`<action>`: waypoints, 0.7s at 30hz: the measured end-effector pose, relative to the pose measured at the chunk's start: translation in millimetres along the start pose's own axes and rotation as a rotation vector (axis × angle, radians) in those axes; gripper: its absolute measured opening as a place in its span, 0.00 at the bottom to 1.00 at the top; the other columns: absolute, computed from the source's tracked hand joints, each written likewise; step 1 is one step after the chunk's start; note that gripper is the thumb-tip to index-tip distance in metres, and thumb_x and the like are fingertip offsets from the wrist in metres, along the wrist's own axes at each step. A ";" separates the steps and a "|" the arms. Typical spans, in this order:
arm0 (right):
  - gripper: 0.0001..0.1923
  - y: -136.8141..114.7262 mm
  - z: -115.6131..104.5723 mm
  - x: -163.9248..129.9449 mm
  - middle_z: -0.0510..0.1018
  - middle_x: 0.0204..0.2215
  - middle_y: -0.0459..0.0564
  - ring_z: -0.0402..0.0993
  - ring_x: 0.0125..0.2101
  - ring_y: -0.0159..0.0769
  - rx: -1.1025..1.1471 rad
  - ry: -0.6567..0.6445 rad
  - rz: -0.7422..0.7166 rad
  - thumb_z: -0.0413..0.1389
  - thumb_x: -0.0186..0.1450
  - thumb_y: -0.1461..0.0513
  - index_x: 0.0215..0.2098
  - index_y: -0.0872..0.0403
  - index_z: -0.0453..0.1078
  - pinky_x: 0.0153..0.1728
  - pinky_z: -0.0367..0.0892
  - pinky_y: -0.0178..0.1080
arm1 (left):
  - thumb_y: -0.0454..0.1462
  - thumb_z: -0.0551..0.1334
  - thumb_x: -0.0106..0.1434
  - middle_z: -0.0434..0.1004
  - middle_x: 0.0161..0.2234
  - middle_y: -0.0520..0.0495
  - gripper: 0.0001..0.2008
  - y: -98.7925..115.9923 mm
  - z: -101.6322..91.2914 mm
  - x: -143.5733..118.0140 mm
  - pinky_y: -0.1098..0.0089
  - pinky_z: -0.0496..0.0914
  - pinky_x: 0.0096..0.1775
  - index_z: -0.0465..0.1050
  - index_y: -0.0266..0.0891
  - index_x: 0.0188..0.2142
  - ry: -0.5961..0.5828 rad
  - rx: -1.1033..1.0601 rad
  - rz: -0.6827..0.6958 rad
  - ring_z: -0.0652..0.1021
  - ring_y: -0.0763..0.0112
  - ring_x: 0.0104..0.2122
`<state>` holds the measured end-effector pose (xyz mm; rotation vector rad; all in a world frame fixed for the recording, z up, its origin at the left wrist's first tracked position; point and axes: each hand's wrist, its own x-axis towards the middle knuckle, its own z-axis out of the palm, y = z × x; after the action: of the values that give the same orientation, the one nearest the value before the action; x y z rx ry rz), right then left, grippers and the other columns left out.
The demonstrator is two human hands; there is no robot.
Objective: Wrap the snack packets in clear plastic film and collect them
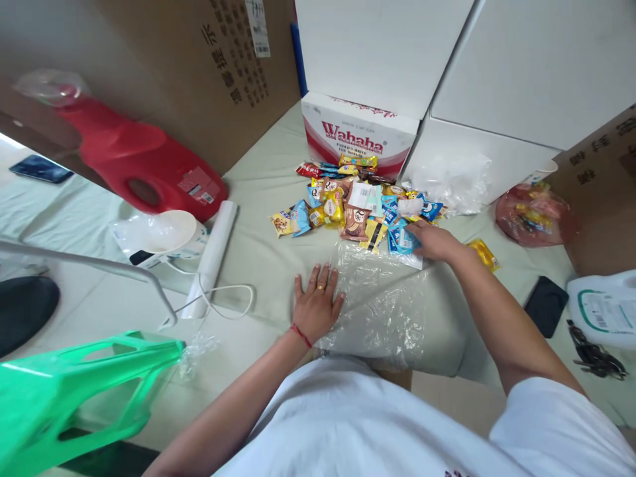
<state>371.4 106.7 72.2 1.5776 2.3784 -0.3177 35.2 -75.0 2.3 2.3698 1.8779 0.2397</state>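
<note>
- While the left hand (317, 303) lay flat, fingers spread, on the clear plastic bag (392, 305), it gripped nothing.
- The right hand (433, 240) curled loosely over a blue snack packet (400, 240) beside the snack pile (342, 205).

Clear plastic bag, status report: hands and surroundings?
Left hand flat on clear plastic bag. Right hand open, reaching a blue snack packet at pile edge. Yellow packet lies beside right forearm.

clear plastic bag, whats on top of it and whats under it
The left hand presses flat on the clear plastic bag; the right hand rests at its far edge by the snack packets. The pale table cover shows through underneath.
</note>
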 end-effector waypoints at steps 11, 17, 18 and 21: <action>0.31 -47.9 8.7 18.5 0.78 0.54 0.67 0.77 0.52 0.54 0.209 0.117 0.525 0.57 0.67 0.46 0.59 0.59 0.72 0.49 0.70 0.45 | 0.48 0.49 0.75 0.57 0.73 0.38 0.30 -0.7 -2.3 0.4 0.31 0.46 0.68 0.60 0.41 0.72 0.009 -0.050 0.002 0.57 0.45 0.72; 0.26 -45.4 12.4 28.5 0.82 0.47 0.63 0.79 0.46 0.50 0.257 0.140 0.653 0.64 0.61 0.47 0.49 0.58 0.78 0.41 0.70 0.40 | 0.48 0.49 0.75 0.57 0.73 0.38 0.30 -4.0 -3.1 -0.7 0.32 0.48 0.68 0.61 0.39 0.71 0.013 -0.083 0.017 0.57 0.46 0.72; 0.22 -40.1 12.2 26.7 0.83 0.43 0.60 0.80 0.43 0.48 0.267 0.152 0.666 0.63 0.61 0.49 0.44 0.57 0.79 0.38 0.69 0.38 | 0.48 0.49 0.75 0.57 0.73 0.38 0.30 -4.5 -3.2 -0.9 0.32 0.48 0.68 0.61 0.39 0.71 0.016 -0.090 0.019 0.57 0.46 0.72; 0.14 -27.4 7.7 16.7 0.83 0.34 0.54 0.79 0.35 0.43 0.271 0.199 0.681 0.62 0.61 0.53 0.37 0.55 0.79 0.32 0.66 0.35 | 0.48 0.49 0.75 0.57 0.73 0.38 0.30 -5.9 -3.1 -1.4 0.32 0.48 0.68 0.62 0.39 0.70 0.021 -0.111 0.028 0.57 0.46 0.72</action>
<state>340.7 108.1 60.2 2.5196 1.8107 -0.3525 28.7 -75.1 4.2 2.3303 1.7922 0.3631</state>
